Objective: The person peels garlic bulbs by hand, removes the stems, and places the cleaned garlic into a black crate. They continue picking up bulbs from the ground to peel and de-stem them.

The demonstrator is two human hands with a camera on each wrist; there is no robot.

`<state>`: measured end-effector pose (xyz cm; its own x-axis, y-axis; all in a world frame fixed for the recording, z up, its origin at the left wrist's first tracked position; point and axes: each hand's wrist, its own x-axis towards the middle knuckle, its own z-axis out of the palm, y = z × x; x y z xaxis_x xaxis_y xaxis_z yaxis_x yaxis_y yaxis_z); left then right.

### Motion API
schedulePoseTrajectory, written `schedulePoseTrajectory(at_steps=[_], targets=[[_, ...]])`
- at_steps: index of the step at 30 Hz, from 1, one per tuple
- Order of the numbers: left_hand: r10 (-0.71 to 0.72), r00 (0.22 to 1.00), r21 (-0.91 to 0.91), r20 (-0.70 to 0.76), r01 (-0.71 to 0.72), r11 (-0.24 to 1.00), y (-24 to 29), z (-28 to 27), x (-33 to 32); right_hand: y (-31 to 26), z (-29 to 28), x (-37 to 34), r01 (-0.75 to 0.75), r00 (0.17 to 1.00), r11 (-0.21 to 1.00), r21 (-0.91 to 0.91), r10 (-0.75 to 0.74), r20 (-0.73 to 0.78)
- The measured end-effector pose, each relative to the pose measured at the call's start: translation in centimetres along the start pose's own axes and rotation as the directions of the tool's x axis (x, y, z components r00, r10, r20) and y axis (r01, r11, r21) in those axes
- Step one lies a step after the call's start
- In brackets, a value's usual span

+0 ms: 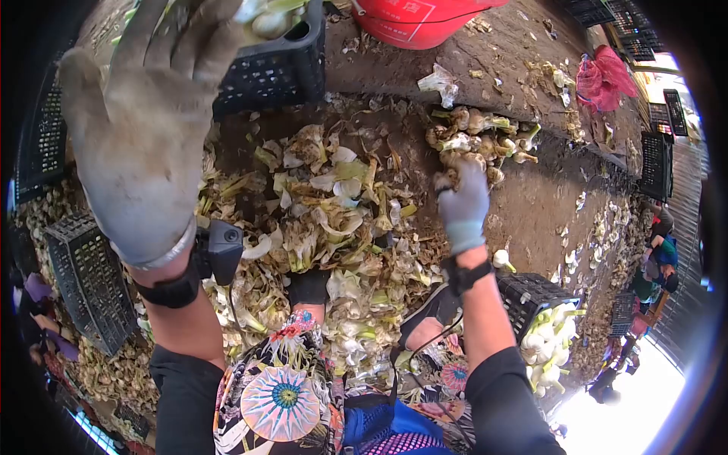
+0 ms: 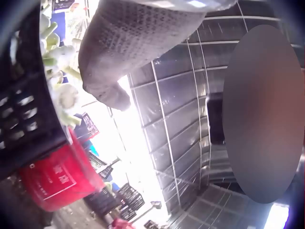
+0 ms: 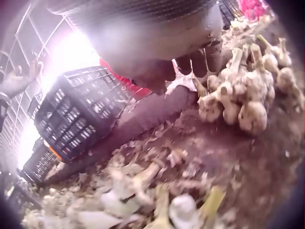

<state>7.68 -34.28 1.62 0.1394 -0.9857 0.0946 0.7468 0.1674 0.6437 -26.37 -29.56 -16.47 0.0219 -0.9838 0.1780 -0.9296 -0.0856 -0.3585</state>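
Note:
In the head view my left hand [image 1: 148, 148], in a soiled grey-white glove, is raised at the upper left beside a black crate [image 1: 269, 76] holding pale garlic [image 1: 271, 24]. Its fingers are extended and hold nothing. The left wrist view shows the gloved left hand [image 2: 138, 45] near the trimmed garlic [image 2: 66, 95]. My right hand [image 1: 465, 201], also gloved, reaches down to a pile of untrimmed garlic bulbs [image 1: 478, 140]. In the right wrist view, a gap shows between thumb and fingers of the right hand [image 3: 157, 43], its fingertips right at the garlic bulbs [image 3: 243, 90].
Loose leaves and skins [image 1: 334, 205] are heaped between my feet. A red bucket [image 1: 417, 19] stands beyond. At the lower right, a black crate [image 1: 523, 296] lies by white garlic [image 1: 550, 345]. Another crate [image 1: 91, 280] stands at left. People [image 1: 660, 265] sit at far right.

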Motion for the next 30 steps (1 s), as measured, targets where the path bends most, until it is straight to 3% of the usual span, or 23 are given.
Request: schedulePoseTrajectory(at_steps=[1, 3, 5, 7, 8, 9, 10, 11, 13, 15, 17, 18, 19, 21, 23, 25, 26, 27, 28, 30], targets=[[-0.029, 0.97, -0.079, 0.241, 0.049, 0.996, -0.5, -2.1, -0.1, 0.5, 0.1, 2.2, 0.022, 1.0, 0.982, -0.185, -0.024, -0.007], [-0.181, 0.943, -0.027, 0.279, 0.196, 0.98, -3.8, -3.4, -2.4, 2.8, 2.7, 4.7, 0.006, 1.0, 0.96, -0.281, 0.002, 0.026], [-0.393, 0.917, 0.271, -0.061, 0.394, 0.878, -6.6, -2.1, -6.2, 4.1, 4.1, 5.6, 0.014, 0.996, 0.931, -0.365, 0.017, 0.082], [-0.577, 0.77, 0.29, -0.271, 0.637, 0.714, -9.0, -1.9, -8.2, 4.8, 4.5, 6.5, -0.006, 0.959, 0.931, -0.364, 0.108, 0.262], [-0.621, 0.743, 0.309, -0.247, 0.668, 0.677, -9.8, -3.1, -9.3, 5.2, 4.6, 6.7, -0.033, 0.97, 0.971, -0.237, 0.088, 0.227], [-0.666, 0.713, 0.326, -0.22, 0.697, 0.639, -10.7, -4.1, -10.2, 5.2, 5.1, 6.2, -0.026, 0.969, 0.972, -0.233, 0.082, 0.231], [-0.663, 0.715, 0.324, -0.221, 0.696, 0.641, -11.6, -4.7, -10.8, 4.7, 4.9, 5.1, -0.28, 0.943, 0.949, 0.147, 0.243, 0.226], [-0.599, 0.776, 0.542, -0.197, 0.596, 0.593, -12.4, -5.2, -11.2, 3.9, 4.5, 3.9, -0.477, 0.879, 0.726, 0.496, 0.386, 0.281], [-0.504, 0.847, 0.812, -0.169, 0.409, 0.416, -13.9, -5.0, -12.3, -2.3, 0.6, 2.0, -0.612, 0.788, 0.375, 0.696, 0.358, 0.501], [-0.341, 0.94, 0.933, 0.002, 0.12, 0.338, -14.7, -4.4, -12.9, -5.2, -0.6, -0.3, -0.577, 0.81, 0.497, 0.648, 0.248, 0.532], [-0.38, 0.925, 0.924, -0.025, 0.166, 0.344, -14.4, -4.4, -13.3, -7.5, 0.1, -2.7, -0.552, 0.833, 0.495, 0.671, 0.292, 0.469], [-0.415, 0.909, 0.912, -0.049, 0.21, 0.351, -14.2, -4.3, -13.4, -6.9, 1.5, -4.1, -0.638, 0.762, 0.244, 0.731, 0.34, 0.551], [-0.414, 0.909, 0.912, -0.051, 0.211, 0.35, -14.0, -4.3, -13.4, -7.6, 1.1, -4.2, -0.639, 0.761, 0.243, 0.73, 0.339, 0.553], [-0.412, 0.908, 0.873, -0.071, 0.257, 0.415, -13.5, -4.5, -13.2, -9.0, -0.1, -4.1, -0.429, 0.895, 0.662, 0.615, 0.218, 0.39], [-0.412, 0.908, 0.867, -0.072, 0.261, 0.424, -13.7, -5.3, -13.6, -9.2, 0.2, -4.9, -0.436, 0.893, 0.645, 0.628, 0.225, 0.39], [-0.527, 0.832, 0.676, -0.172, 0.489, 0.552, -13.8, -6.1, -14.0, -9.6, -0.3, -5.3, -0.41, 0.905, 0.691, 0.595, 0.228, 0.359], [-0.526, 0.833, 0.675, -0.174, 0.489, 0.553, -13.6, -6.4, -14.1, -9.8, -1.0, -5.2, -0.403, 0.908, 0.655, 0.639, 0.203, 0.365], [-0.594, 0.781, 0.504, -0.192, 0.598, 0.623, -13.3, -6.7, -13.9, -10.0, -1.6, -5.1, -0.403, 0.908, 0.656, 0.638, 0.201, 0.367], [-0.661, 0.725, 0.313, -0.191, 0.684, 0.659, -13.2, -7.0, -13.8, -10.2, -2.1, -5.0, -0.493, 0.867, 0.552, 0.673, 0.244, 0.435], [-0.686, 0.714, 0.321, -0.142, 0.689, 0.65, -13.2, -7.3, -13.7, -9.1, -1.1, -5.6, -0.604, 0.797, 0.34, 0.721, 0.29, 0.53]])
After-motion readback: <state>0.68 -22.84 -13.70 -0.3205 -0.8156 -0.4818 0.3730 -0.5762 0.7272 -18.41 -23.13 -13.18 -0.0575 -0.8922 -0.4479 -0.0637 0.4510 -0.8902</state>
